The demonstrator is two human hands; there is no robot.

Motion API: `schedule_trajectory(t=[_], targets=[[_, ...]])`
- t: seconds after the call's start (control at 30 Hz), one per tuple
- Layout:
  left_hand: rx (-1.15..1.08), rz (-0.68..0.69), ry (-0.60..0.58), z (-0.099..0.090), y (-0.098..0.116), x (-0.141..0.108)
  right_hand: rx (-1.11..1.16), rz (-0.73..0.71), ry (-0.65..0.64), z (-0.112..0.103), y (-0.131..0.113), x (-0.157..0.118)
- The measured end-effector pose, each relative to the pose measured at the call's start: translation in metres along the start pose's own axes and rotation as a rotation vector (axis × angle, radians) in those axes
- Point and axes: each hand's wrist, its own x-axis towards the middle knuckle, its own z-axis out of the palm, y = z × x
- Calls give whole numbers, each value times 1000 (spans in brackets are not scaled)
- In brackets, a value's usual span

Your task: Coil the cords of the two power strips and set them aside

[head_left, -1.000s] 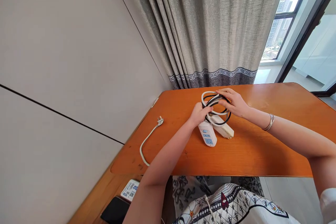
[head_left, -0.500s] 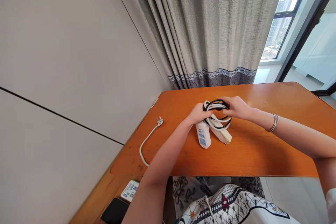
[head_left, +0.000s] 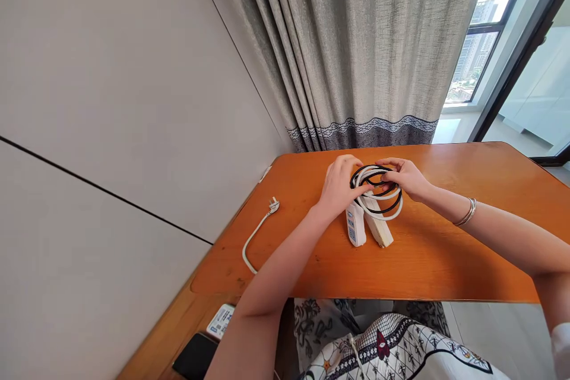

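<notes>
Black and white cables (head_left: pixel 386 215) are wound together in a loose coil between my two hands. My left hand (head_left: pixel 339 187) holds the coil's left side, with its thumb across the front of the loops. On the right, my right hand (head_left: pixel 406 179) pinches the upper loops between thumb and fingers. Just below the coil are two power strips: a white one (head_left: pixel 356 228) with blue-grey sockets, and a cream one (head_left: pixel 379 228) lying at a slant beside it. The loops cover their upper ends.
A white three-pin plug (head_left: pixel 273 205) lies at the left of the orange-brown table (head_left: pixel 445 249), its cord running under my left forearm. A black phone (head_left: pixel 196 356) and a white labelled box (head_left: pixel 219 320) sit on a lower ledge. A curtain (head_left: pixel 369 59) hangs behind.
The coil and both power strips have shifted slightly right, and the white strip has turned. My left hand has lifted its fingers higher around the coil; my right hand has moved a little right.
</notes>
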Motion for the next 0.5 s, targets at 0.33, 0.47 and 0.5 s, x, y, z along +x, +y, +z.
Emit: schedule_trajectory(t=[0.33,0.47,0.5], targets=[[194,208,-168,17,6,3,-137,-90,-16,2,1,3],[5,297,-168,15,-2,0,-489,-288,-58,-15,-7,10],[-37,311,-163,14,-1,-1,-486,-301,-94,-18,-8,12]])
